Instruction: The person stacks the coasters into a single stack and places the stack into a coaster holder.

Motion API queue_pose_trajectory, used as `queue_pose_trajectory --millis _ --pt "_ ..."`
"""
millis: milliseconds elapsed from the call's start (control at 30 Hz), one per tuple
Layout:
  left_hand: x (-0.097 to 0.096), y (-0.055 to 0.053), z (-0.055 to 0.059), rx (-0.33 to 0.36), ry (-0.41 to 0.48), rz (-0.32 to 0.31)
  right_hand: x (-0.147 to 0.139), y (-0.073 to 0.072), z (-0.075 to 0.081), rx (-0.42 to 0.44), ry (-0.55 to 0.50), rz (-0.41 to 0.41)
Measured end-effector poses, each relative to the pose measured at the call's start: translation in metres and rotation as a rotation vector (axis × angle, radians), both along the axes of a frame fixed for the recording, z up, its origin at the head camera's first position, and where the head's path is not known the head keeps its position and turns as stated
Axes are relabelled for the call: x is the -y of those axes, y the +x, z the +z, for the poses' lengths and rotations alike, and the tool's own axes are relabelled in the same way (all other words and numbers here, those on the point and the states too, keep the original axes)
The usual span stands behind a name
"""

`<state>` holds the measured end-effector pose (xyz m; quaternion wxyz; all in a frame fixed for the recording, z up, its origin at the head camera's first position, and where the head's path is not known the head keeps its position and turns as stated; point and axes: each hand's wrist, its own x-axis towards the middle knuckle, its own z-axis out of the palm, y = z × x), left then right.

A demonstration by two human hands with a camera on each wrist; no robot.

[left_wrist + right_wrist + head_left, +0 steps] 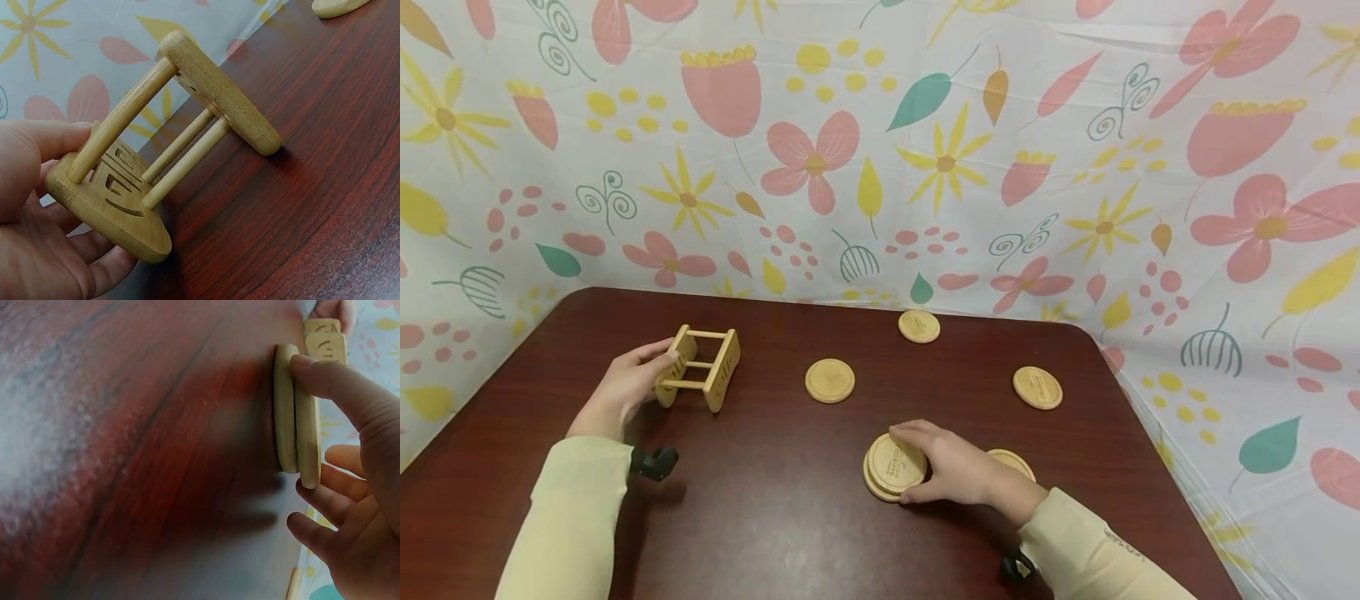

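Your left hand (631,382) curls round the rack (722,373) and your right hand (958,467) pinches the upper coaster (895,463), stacked on the lower coaster (875,489) on the table (760,517): likely light, stiff and smooth, best held by its rim.

- Six visible round coasters (830,381): two in one stack (896,464), four more elsewhere
- One wooden holder (724,372): two side panels (222,97), three rods (123,119)
- One surface (760,500)
- One floral cloth (880,50)
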<state>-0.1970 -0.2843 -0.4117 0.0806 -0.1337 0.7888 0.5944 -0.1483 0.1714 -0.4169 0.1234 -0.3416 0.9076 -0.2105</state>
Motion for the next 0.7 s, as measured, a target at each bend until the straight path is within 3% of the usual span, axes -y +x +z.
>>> queue_pose_trajectory --millis 700 --pt "-0.0002 0.0007 0.0001 -0.006 0.001 -0.013 0.0089 0.0010 -0.0060 -0.011 0.038 0.009"
